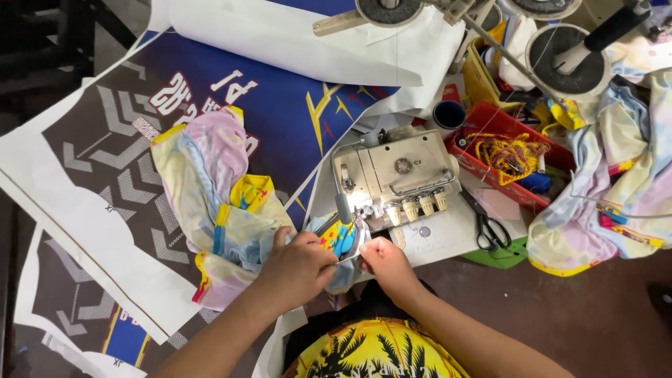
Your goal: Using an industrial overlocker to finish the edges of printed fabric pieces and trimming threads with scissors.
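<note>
My left hand (297, 269) grips a pastel, multicoloured piece of fabric (217, 189) at its near edge, just in front of a cream sewing machine (392, 178). My right hand (385, 262) pinches the same fabric's edge right beside the machine's needle area (353, 224). The rest of the cloth is bunched up to the left, lying on large printed sheets. Both hands sit close together, almost touching.
Black-handled scissors (490, 227) lie right of the machine. A red tray (504, 150) holds yellow thread. More pastel fabric (616, 189) is heaped at right. Printed blue and dark sheets (140, 140) cover the left. Thread cone stands (567, 59) are behind.
</note>
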